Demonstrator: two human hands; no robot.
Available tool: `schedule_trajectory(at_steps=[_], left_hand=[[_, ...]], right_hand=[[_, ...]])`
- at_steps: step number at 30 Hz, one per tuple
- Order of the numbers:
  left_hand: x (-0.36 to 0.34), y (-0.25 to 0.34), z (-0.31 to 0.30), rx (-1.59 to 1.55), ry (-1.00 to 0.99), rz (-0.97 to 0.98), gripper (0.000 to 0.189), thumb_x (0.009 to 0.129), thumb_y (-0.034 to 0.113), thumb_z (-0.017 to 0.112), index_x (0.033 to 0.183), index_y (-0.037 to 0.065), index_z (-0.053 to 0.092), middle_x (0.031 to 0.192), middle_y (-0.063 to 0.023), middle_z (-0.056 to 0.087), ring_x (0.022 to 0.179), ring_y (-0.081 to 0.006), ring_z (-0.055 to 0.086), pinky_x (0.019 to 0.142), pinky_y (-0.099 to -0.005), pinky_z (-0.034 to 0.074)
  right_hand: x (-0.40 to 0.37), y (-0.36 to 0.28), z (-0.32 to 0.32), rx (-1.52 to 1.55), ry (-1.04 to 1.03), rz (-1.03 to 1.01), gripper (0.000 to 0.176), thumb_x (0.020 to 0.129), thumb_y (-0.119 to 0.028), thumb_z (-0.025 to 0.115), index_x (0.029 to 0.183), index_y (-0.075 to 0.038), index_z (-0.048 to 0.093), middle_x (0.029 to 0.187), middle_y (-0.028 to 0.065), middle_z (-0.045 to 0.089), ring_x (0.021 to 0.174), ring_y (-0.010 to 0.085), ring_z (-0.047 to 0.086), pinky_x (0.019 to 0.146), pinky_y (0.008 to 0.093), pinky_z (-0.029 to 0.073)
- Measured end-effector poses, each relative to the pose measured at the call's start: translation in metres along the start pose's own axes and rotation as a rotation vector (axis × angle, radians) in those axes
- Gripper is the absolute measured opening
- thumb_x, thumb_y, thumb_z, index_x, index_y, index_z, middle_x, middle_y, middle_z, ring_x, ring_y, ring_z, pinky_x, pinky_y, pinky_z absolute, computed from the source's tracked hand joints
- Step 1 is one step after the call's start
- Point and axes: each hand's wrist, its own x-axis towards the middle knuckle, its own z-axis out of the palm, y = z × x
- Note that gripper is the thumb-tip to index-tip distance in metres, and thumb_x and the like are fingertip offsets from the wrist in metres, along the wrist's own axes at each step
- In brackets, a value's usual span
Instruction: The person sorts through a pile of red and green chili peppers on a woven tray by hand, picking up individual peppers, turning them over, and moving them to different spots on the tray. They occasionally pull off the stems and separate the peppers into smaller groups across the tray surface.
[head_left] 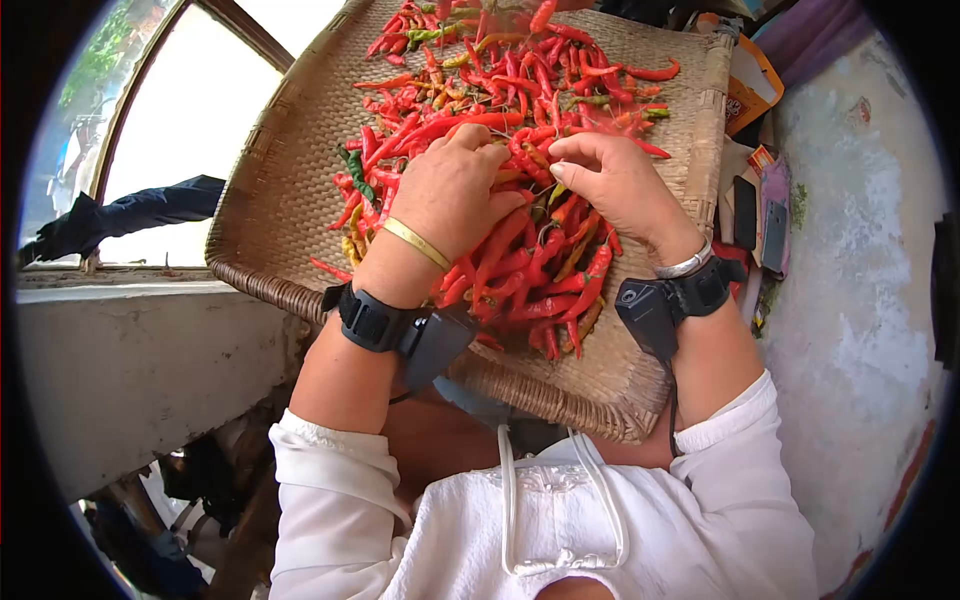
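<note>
Head view: red chillies (515,275) lie heaped along the middle of the woven tray (285,185), close to its near edge. Left hand (455,185): fingers curl over the chillies; fingertips are hidden, so grip cannot be told. Right hand (620,180): thumb and index finger nearly meet; any pinch is unclear. Caution: the left wrist unit (440,345), swept low, could push chillies over that edge
</note>
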Motion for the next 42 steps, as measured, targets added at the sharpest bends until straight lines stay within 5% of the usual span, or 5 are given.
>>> schedule_trajectory(at_steps=[7, 25, 28, 41, 42], left_hand=[[-0.006, -0.014, 0.010, 0.036, 0.033, -0.080, 0.034, 0.074, 0.018, 0.063, 0.106, 0.008, 0.058, 0.110, -0.0131, 0.052, 0.091, -0.0317, 0.057, 0.077, -0.0381, 0.047], [-0.017, -0.043, -0.016, 0.351, -0.049, -0.223, 0.035, 0.074, 0.011, 0.060, 0.109, 0.011, 0.056, 0.091, -0.0125, 0.061, 0.081, -0.0310, 0.059, 0.071, -0.0389, 0.048], [-0.012, -0.019, -0.031, 0.550, 0.138, 0.031, 0.035, 0.075, 0.013, 0.060, 0.109, 0.009, 0.056, 0.092, -0.0132, 0.061, 0.086, -0.0317, 0.058, 0.075, -0.0394, 0.047], [0.014, -0.006, 0.026, -0.082, 0.206, 0.090, 0.021, 0.081, 0.012, 0.060, 0.101, 0.005, 0.061, 0.083, -0.0096, 0.064, 0.071, -0.0248, 0.062, 0.065, -0.0312, 0.050], [0.014, 0.003, 0.017, -0.169, 0.311, 0.165, 0.023, 0.070, 0.004, 0.060, 0.093, 0.001, 0.059, 0.079, -0.0200, 0.060, 0.078, -0.0321, 0.060, 0.070, -0.0373, 0.047]], right_hand=[[0.014, 0.019, 0.018, -0.679, 0.034, -0.325, 0.026, 0.075, -0.018, 0.063, 0.096, -0.004, 0.055, 0.088, 0.0166, 0.061, 0.083, 0.0325, 0.059, 0.069, 0.0421, 0.049], [0.029, 0.028, 0.031, -0.451, -0.038, -0.048, 0.032, 0.071, -0.028, 0.067, 0.081, 0.001, 0.059, 0.068, 0.0154, 0.060, 0.067, 0.0288, 0.060, 0.062, 0.0371, 0.045], [0.026, 0.025, 0.031, -0.484, -0.058, -0.102, 0.031, 0.069, -0.028, 0.068, 0.081, 0.000, 0.059, 0.072, 0.0163, 0.061, 0.071, 0.0301, 0.061, 0.064, 0.0385, 0.047], [0.024, 0.009, 0.020, -0.401, -0.045, -0.031, 0.025, 0.070, -0.021, 0.059, 0.085, -0.001, 0.064, 0.074, 0.0142, 0.064, 0.073, 0.0225, 0.064, 0.066, 0.0342, 0.050], [0.027, 0.006, 0.018, -0.441, 0.003, -0.103, 0.021, 0.069, -0.018, 0.058, 0.080, 0.000, 0.062, 0.073, 0.0179, 0.061, 0.071, 0.0282, 0.061, 0.065, 0.0373, 0.048]])
